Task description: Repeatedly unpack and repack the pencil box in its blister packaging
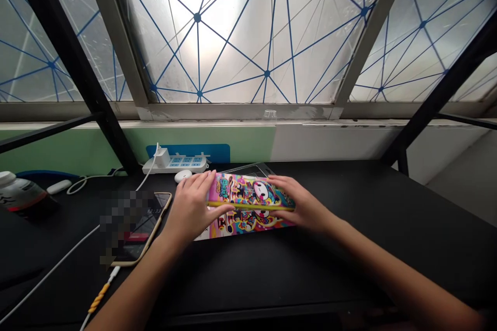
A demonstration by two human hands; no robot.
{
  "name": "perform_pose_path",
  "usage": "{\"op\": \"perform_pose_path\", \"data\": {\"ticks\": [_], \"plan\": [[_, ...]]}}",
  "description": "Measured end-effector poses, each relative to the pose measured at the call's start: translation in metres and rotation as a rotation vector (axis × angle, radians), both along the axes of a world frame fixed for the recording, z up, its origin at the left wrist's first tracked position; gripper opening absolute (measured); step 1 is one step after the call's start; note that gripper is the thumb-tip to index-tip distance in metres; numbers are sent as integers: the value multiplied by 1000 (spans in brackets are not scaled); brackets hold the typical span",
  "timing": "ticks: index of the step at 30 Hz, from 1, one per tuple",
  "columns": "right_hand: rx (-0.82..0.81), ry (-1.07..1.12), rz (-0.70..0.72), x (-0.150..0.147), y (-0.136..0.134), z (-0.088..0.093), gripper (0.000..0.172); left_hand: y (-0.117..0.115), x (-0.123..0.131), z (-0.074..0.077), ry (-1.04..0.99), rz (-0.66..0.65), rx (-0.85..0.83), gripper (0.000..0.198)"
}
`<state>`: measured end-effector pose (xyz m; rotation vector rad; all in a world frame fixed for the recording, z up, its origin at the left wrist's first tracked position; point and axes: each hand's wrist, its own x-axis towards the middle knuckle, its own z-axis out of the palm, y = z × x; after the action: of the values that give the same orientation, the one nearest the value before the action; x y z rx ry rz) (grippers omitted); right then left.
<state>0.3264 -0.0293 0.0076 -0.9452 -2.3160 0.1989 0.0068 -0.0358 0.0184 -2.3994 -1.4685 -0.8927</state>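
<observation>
A flat, colourful cartoon-printed box (pixel 252 190) with a yellow front edge is held between my two hands at the middle of the black desk. My left hand (pixel 193 204) grips its left end, thumb along the yellow edge and fingers over the top. At the other end, my right hand (pixel 301 202) holds it the same way, fingers above and thumb in front. A printed sheet or panel (pixel 248 222) with similar artwork shows just below the yellow edge; whether it is joined to the box I cannot tell. Behind lies a clear plastic piece (pixel 256 168), partly hidden.
Left of my hands lies a phone (pixel 143 232) with a charging cable. A white power strip (pixel 176 164) with a plugged-in charger stands at the back, near a small white round case (pixel 183 176). A bottle (pixel 19 194) is at far left. Black frame bars flank the desk (pixel 368 248).
</observation>
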Motion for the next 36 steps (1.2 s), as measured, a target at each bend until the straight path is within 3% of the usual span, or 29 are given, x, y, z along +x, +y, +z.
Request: {"op": "perform_pose_path", "data": {"ticks": [3, 6, 11, 16, 21, 27, 30, 33, 36], "plan": [[-62, -27, 44, -1, 34, 27, 66, 14, 2, 14, -5, 82, -27, 82], [-119, -76, 95, -10, 71, 38, 63, 28, 5, 14, 28, 206, -120, 80], [-178, -117, 134, -29, 101, 7, 62, 37, 2, -11, 130, 358, -328, 78], [-52, -166, 44, -33, 96, -20, 61, 35, -2, -25, 179, 395, -399, 80], [-28, -278, -13, -36, 86, -20, 64, 32, 3, -28, 162, 353, -405, 82], [-38, -451, -66, -48, 73, -23, 83, 31, 11, -25, 188, 321, -354, 79], [23, -485, -101, -56, 67, -22, 75, 39, 19, -19, 181, 296, -320, 76], [135, -477, -128, -66, 52, -21, 67, 53, 31, -15, 157, 201, -391, 75], [208, -434, 1, -76, 28, -22, 53, 69, 41, -17, 141, 141, -486, 71]]}}
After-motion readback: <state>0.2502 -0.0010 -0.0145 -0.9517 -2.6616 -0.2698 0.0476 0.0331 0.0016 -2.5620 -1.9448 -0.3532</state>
